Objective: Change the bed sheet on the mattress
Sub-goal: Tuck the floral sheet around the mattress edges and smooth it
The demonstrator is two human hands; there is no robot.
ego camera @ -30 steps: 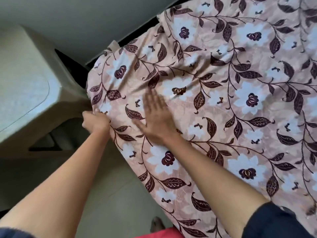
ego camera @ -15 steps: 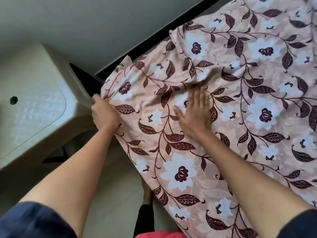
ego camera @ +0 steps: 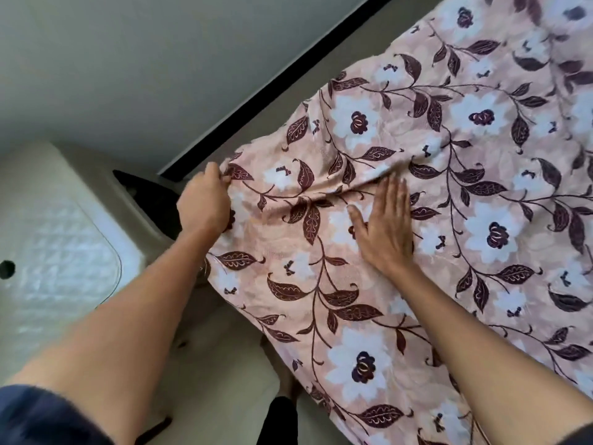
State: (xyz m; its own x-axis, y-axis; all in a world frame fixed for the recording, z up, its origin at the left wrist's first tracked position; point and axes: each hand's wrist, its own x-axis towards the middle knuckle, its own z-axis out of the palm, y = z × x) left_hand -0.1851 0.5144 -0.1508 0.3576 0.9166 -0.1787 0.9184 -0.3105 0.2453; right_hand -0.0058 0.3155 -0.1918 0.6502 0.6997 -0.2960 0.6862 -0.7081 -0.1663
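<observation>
Pink floral fabric bed sheet [ego camera: 455,277] smoothing step: left hand [ego camera: 203,205] pinches its corner, right hand [ego camera: 385,229] flat beside, fingers together; next likely tucking.

Mattress hidden under bed sheet [ego camera: 321,268]; sheet cut off right, top.

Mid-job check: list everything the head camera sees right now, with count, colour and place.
bed sheet: one, pink with white flowers and maroon leaves, spread over the bed at right, wrinkled near its corner
plastic stool: one, beige, left, beside the bed corner
skirting strip: one, black, at the wall's foot
wall: one, pale grey, top left
floor: pale, bottom centre
sleeves: two, navy, bottom corners
left hand: one, grips the sheet's edge
right hand: one, flat on the sheet
</observation>
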